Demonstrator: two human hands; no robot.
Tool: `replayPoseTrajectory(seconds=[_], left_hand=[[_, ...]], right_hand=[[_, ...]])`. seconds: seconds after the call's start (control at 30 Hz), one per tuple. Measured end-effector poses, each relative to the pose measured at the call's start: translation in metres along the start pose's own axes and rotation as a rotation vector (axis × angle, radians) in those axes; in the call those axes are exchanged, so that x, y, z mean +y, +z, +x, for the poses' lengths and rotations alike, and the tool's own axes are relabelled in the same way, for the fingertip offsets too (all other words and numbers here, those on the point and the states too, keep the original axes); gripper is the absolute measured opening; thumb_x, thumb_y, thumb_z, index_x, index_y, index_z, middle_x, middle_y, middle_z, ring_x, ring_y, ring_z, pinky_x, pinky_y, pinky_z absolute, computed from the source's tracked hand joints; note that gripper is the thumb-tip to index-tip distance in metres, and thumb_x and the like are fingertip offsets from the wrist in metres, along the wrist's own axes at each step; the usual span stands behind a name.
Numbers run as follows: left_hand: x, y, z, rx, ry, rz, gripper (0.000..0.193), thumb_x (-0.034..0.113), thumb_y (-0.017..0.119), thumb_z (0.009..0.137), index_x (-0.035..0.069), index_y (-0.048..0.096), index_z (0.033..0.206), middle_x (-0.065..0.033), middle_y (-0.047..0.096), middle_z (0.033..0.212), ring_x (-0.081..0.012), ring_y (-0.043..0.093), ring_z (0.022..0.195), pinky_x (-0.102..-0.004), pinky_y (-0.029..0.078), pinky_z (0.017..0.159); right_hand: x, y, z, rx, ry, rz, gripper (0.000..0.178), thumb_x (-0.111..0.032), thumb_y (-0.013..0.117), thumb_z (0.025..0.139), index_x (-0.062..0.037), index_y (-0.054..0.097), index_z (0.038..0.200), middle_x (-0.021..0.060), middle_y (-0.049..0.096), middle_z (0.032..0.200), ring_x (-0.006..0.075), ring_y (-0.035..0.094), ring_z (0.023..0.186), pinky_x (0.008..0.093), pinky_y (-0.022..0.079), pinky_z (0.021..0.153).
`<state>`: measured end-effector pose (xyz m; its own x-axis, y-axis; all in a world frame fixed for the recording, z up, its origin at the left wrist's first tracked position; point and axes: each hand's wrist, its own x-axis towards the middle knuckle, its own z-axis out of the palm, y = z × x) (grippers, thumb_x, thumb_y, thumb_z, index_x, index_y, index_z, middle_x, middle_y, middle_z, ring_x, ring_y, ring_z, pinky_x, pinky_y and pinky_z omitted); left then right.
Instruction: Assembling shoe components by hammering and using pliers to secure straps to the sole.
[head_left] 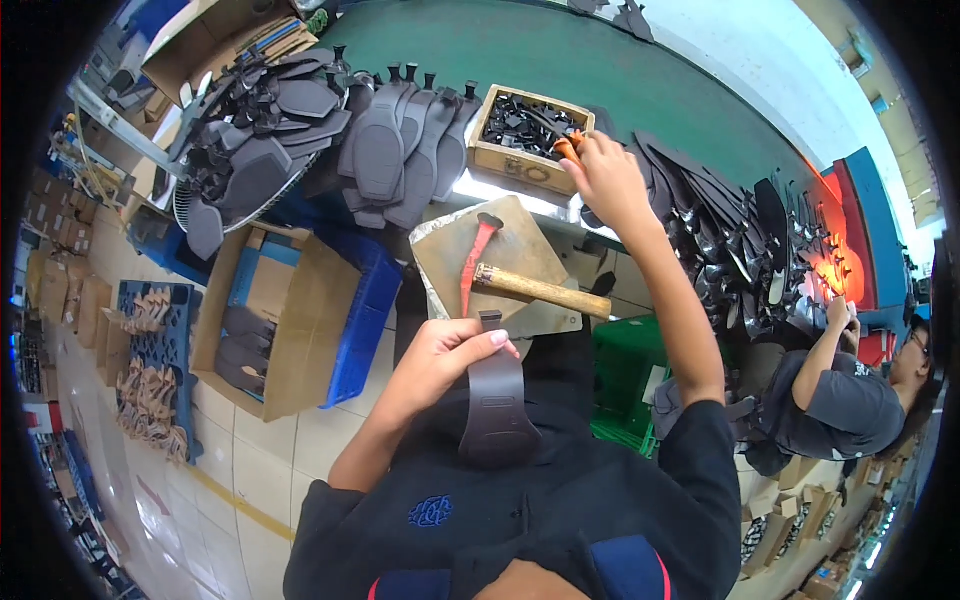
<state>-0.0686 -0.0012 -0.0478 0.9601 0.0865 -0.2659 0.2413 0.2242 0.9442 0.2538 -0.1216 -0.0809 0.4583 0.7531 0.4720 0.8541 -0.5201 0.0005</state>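
Note:
My left hand (440, 358) is closed on a dark grey shoe sole piece (498, 410), held in front of my chest with its broad end toward me. A small black block shows at its far, narrow end. My right hand (612, 178) is closed round orange-handled pliers (567, 148), reaching over a wooden box (525, 168). Small black parts (520, 122) fill that box, and the pliers' jaws lie among them; whether they grip one I cannot tell. Between my hands, a hammer (540, 292) with a wooden handle and red head rests on a square board (525, 235).
Stacked sole pieces (385, 145) lie left of the box, beside a heaped basket (185, 205). More dark pieces (700, 210) spread to the right. A cardboard carton (310, 335) and a green crate (622, 390) flank me. Another person (840, 400) works at far right.

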Motion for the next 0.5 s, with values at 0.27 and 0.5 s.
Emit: replayPoseTrajectory(seconds=[0.27,0.5], left_hand=[[0.01,-0.001,-0.016,0.05,0.118,0.14,0.027,0.023,0.061,0.098,0.0,0.075,0.099,-0.0064,0.072,0.086,-0.0098,0.064,0.08,-0.0239,0.048,0.072],[0.0,-0.004,-0.019,-0.028,0.145,0.131,0.029,0.022,0.057,0.1,-0.001,0.073,0.106,-0.0064,0.07,0.09,-0.0119,0.064,0.086,-0.0253,0.048,0.078]], right_hand=[[0.035,0.0,0.023,-0.193,-0.078,0.245,0.026,-0.024,0.062,0.096,0.0013,0.068,0.098,0.0204,0.061,0.099,0.0381,0.06,0.096,0.0415,0.05,0.084],[-0.02,-0.057,-0.028,0.159,0.685,1.613,0.043,-0.036,0.053,0.101,0.0003,0.064,0.121,0.0082,0.065,0.112,0.012,0.059,0.091,0.029,0.05,0.075]])
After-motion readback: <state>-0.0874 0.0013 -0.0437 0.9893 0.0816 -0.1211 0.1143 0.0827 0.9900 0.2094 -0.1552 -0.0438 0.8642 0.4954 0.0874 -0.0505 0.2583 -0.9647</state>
